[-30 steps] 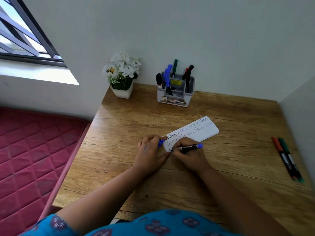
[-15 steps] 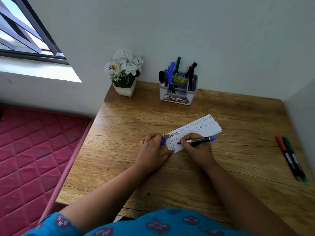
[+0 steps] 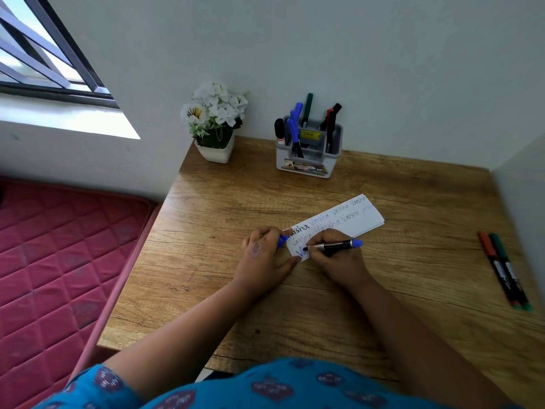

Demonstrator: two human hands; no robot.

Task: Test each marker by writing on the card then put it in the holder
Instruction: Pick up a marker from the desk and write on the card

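A white card (image 3: 351,219) with several written words lies on the wooden desk (image 3: 383,290). My right hand (image 3: 333,261) grips a black marker with a blue end (image 3: 339,245), its tip on the card's near left corner beside fresh blue strokes. My left hand (image 3: 262,258) rests on the desk at the card's left end and holds the blue cap (image 3: 282,241) in its curled fingers. The grey and white holder (image 3: 308,152) stands at the back of the desk with several markers in it.
A red marker (image 3: 495,267) and a green marker (image 3: 510,270) lie side by side near the desk's right edge. A white pot of flowers (image 3: 215,125) stands at the back left corner. A red mattress (image 3: 59,261) lies left of the desk. Walls close the back and right.
The marker tip has moved along the card's lower left corner, leaving new blue strokes. The left hand has kept its place with the cap. The camera has tilted slightly.
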